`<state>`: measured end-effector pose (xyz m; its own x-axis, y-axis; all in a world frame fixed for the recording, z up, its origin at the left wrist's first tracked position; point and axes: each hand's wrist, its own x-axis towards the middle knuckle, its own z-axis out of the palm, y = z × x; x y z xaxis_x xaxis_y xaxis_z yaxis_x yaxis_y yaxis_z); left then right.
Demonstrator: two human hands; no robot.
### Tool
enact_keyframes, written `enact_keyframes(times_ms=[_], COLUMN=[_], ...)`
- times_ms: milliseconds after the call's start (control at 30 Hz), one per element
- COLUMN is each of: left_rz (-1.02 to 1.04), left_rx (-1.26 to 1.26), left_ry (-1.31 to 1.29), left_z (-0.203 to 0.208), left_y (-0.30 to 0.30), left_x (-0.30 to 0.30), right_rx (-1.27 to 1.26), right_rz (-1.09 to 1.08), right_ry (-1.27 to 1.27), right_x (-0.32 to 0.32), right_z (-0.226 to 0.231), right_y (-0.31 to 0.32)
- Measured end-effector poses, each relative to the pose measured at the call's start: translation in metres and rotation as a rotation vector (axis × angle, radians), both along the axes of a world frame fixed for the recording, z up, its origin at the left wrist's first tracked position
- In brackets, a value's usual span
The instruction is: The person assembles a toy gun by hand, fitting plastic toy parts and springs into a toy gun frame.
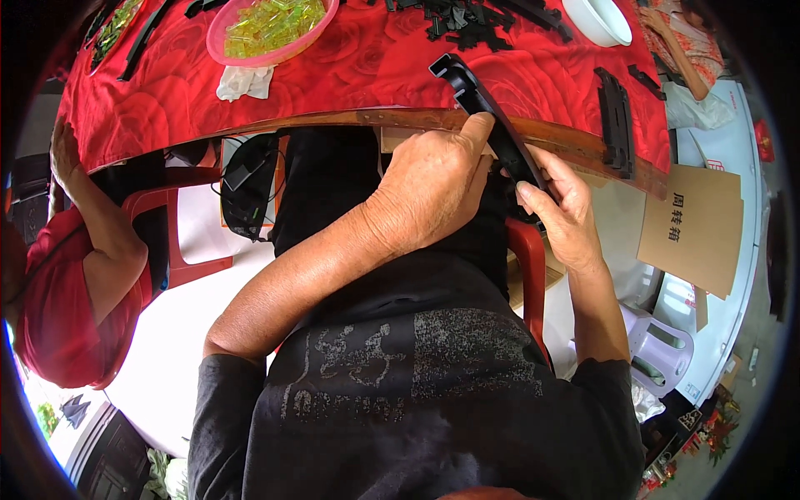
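Observation:
A long, narrow black plastic part (pixel 500 133) with a hooked, channel-like far end is held tilted over the table's near edge. My right hand (pixel 562 204) grips its lower end, thumb on the near side and fingers behind. From the left, my left hand (pixel 433 187) presses against the middle of the part with its index finger; the other fingers are curled, and their tips are hidden. Several similar black plastic strips (pixel 615 121) lie at the right of the table.
A red rose-patterned cloth covers the table (pixel 367 83). On it stand a pink basin (pixel 218 46) of yellow-green clear pieces, a pile of black parts (pixel 462 25), a white bowl (pixel 596 21) and crumpled tissue (pixel 244 82). People sit at left and far right; a cardboard box (pixel 692 225) stands right.

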<state>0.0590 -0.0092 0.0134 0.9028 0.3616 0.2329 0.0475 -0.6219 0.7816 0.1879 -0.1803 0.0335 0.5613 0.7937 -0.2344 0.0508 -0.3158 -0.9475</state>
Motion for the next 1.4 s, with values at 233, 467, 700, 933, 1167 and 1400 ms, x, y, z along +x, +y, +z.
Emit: enact_keyframes(times_ms=[233,467,700,933,1167,1400], left_rz=[0.06,0.193,0.214,0.121,-0.132,-0.192], left_rx=[0.034,-0.038,-0.139,-0.079,-0.191,-0.453], left_ry=[0.041,0.013,0.03,-0.183,0.169,0.031], left_z=[0.007,-0.004,-0.007,-0.003,0.012,0.007], left_y=[-0.003,-0.01,-0.01,-0.02,-0.034,-0.041], left_x=[0.008,0.019,0.018,-0.004,-0.011,-0.016], right_rx=[-0.007,0.111,0.112,0.111,0.133,0.228], right_rz=[-0.017,-0.052,-0.055,-0.119,-0.145,-0.192], right_ry=[-0.065,-0.224,-0.201,-0.095,-0.21,-0.186], right_x=[-0.006,-0.021,-0.026,-0.022,-0.036,-0.041], right_z=[-0.004,-0.01,-0.013,-0.008,-0.013,-0.022], right_y=[0.001,0.014,0.018,0.018,0.023,0.025])
